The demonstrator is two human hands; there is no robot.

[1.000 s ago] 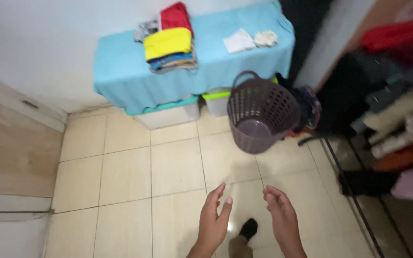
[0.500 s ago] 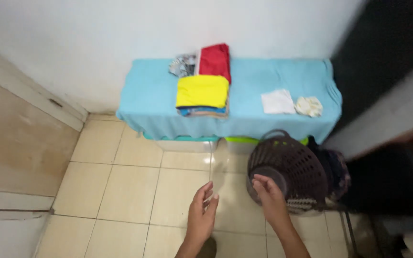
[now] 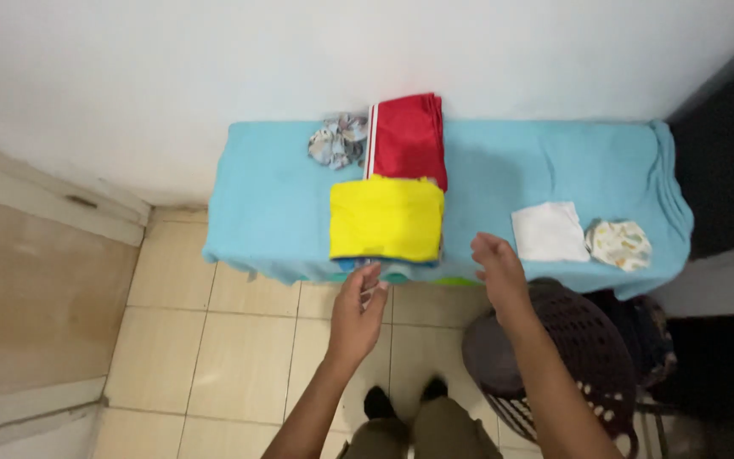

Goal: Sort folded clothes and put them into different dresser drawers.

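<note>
We see our 2 hands reaching toward the stack of folded clothes that sits near the front edge of the tabletop, which is draped in a light blue cloth. The left hand is open, fingers loosely spread, fingertips just below the front of the stack and holding nothing. The right hand is also open and empty, hovering at the tabletop's front edge just to the right of the stack.

The top piece is a yellow folded garment; thinner blue layers peek out beneath it, and a red folded garment lies directly behind, touching it. We judge the stack to be soft, light and floppy: it would sag or slide apart if pinched by 1 corner, so flat palms under the bottom layer on both sides, or 1 below and 1 on top, seem the safest hold.

Further right lie a white folded cloth and a small patterned bundle; a crumpled patterned cloth sits beside the red piece. A dark laundry basket stands on the tiled floor below our right arm.
</note>
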